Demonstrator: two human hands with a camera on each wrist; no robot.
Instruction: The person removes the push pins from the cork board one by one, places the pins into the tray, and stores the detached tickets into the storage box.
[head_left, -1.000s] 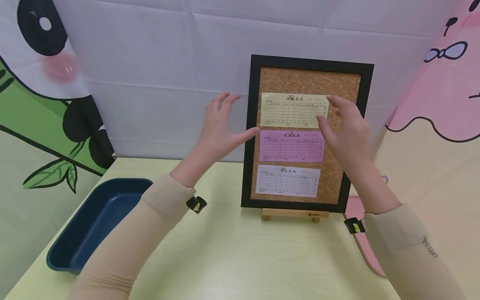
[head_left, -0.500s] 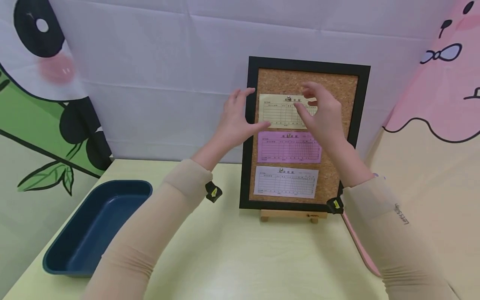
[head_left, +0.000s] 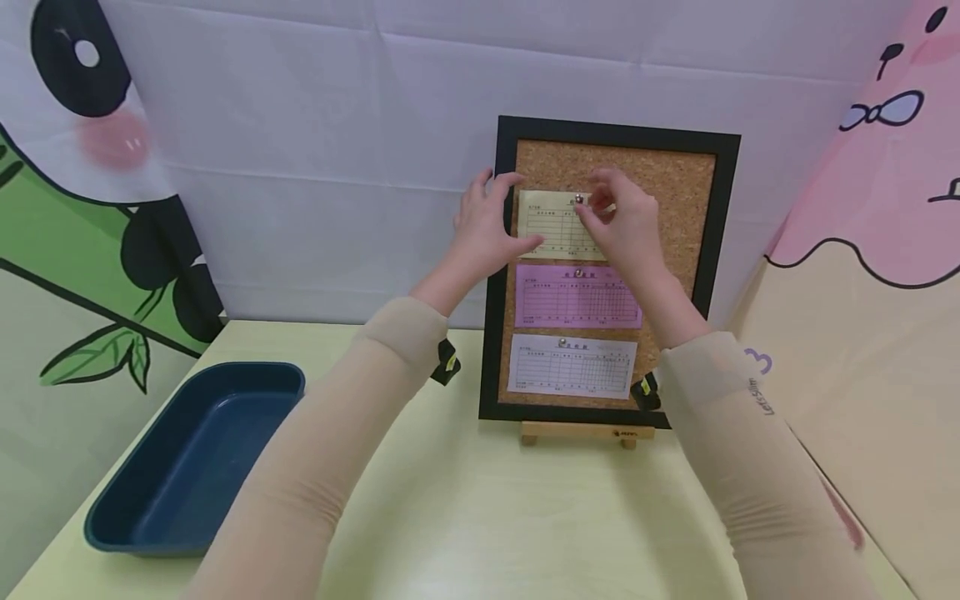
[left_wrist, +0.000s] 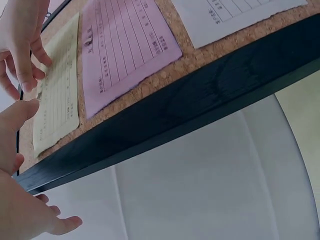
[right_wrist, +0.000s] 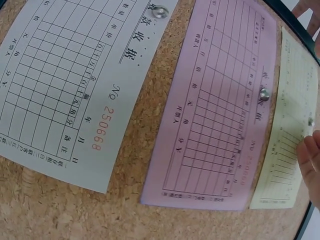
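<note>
A black-framed corkboard point(head_left: 678, 175) holds a yellow receipt slip point(head_left: 547, 225) at the top, a pink one point(head_left: 577, 297) below it and a white one point(head_left: 572, 367) lowest. Each slip hangs from one silver push pin. My right hand point(head_left: 632, 229) is over the right part of the yellow slip, thumb and fingertips close beside its push pin point(head_left: 578, 199). In the right wrist view that pin point(right_wrist: 310, 121) shows just beyond the fingers, ungripped. My left hand point(head_left: 483, 233) is spread at the frame's left edge, thumb before the board; contact with the frame is unclear.
A small wooden easel point(head_left: 588, 431) supports the board on the pale table point(head_left: 480, 508). To the left stands a deep blue tray point(head_left: 187, 450). White cloth point(head_left: 337, 150) hangs behind, and a pink object point(head_left: 843, 512) is partly hidden by my right sleeve.
My right hand has moved left across the yellow slip to its pin, its thumb and fingers drawing closer together. My left hand has shifted right, to the board's left edge.
</note>
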